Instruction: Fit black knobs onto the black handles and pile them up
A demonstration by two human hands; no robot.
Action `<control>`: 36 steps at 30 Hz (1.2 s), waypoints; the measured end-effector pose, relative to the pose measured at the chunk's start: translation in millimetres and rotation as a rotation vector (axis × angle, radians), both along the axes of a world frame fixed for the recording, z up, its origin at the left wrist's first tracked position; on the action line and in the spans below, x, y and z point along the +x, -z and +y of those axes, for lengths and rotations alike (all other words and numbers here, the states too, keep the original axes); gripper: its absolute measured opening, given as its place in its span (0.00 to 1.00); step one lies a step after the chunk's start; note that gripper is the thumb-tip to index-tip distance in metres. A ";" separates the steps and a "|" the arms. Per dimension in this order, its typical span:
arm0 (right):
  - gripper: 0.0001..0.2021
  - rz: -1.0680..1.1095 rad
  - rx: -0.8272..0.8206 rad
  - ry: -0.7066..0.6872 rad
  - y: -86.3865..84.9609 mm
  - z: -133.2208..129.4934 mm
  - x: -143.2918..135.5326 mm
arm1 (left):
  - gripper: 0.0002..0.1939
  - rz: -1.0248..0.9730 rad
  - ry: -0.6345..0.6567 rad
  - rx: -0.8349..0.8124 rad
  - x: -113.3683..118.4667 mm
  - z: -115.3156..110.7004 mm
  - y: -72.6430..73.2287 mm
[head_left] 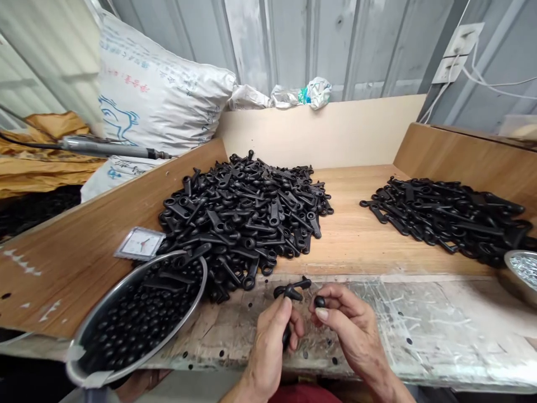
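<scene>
In my left hand (274, 336) are black plastic lever-shaped parts (292, 290), their ringed ends sticking out past the thumb; how many it holds I cannot tell. My right hand (350, 324) pinches a small black ball (319, 301) between thumb and fingertips, a short way right of those parts and apart from them. Both hands are over the front strip of the workbench. Beyond them spreads a large heap of similar black lever parts (251, 212). A metal bowl (204, 280) at the left holds many black balls (134, 330), with a few lever parts lying on top.
A second pile of black parts (448, 215) lies at the right, beside a metal bowl of small shiny pieces (524, 268). Wooden boards (323, 134) wall the bench. A small clock (140, 243), a powered screwdriver (109, 146) and a white sack (159, 84) are at the left.
</scene>
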State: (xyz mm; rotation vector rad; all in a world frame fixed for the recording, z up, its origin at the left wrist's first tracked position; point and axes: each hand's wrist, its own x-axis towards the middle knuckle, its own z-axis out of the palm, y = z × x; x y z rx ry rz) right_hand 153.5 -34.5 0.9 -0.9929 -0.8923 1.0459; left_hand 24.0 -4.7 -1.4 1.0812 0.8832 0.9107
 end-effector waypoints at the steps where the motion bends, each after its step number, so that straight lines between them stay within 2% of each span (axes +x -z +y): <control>1: 0.06 0.022 -0.001 0.020 -0.6 0.0 1.1 | 0.21 0.008 0.014 0.018 -0.4 0.3 0.8; 4: 0.08 0.028 0.003 0.006 -0.8 -1.3 1.0 | 0.18 -0.015 0.046 0.048 -2.1 0.9 3.2; 10: 0.08 0.000 -0.030 -0.064 6.5 -1.6 -1.9 | 0.23 -0.045 0.061 0.019 -4.8 1.6 8.7; 15: 0.07 0.019 -0.032 -0.075 10.0 0.9 -3.7 | 0.23 -0.020 0.047 0.082 -8.4 1.2 8.7; 23: 0.05 -0.199 -0.004 -0.022 4.0 -0.4 -6.7 | 0.20 0.024 0.049 0.186 -12.7 0.0 5.4; 36: 0.07 -0.337 0.121 0.018 4.7 -5.0 -9.5 | 0.18 0.027 0.059 0.234 -17.7 -5.4 6.6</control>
